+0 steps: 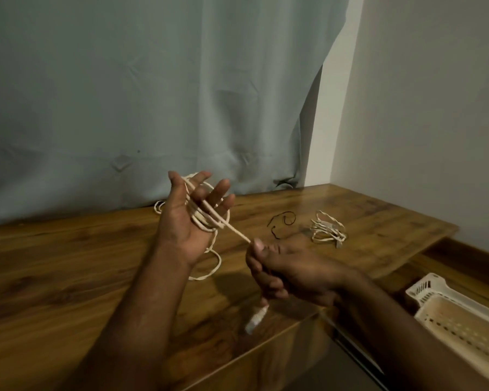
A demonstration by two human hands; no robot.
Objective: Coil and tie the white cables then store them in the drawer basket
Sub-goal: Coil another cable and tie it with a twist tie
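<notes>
My left hand (194,213) is raised above the table, palm toward me and fingers spread, with several turns of a white cable (209,221) wound round it. A taut stretch of that cable runs down to my right hand (277,266), which grips it in a fist; its plug end (256,320) hangs blurred below the fist. Loose loops of the same cable droop onto the wooden table (68,263) under my left hand. A second white cable (326,230), bundled into a coil, lies on the table at the right. The white drawer basket (463,317) sits low at the right.
A thin black tie or cord (283,224) lies on the table between my hands and the bundled cable. Another bit of white cable (158,207) shows behind my left wrist. A grey curtain (153,94) hangs behind the table, with a wall on the right.
</notes>
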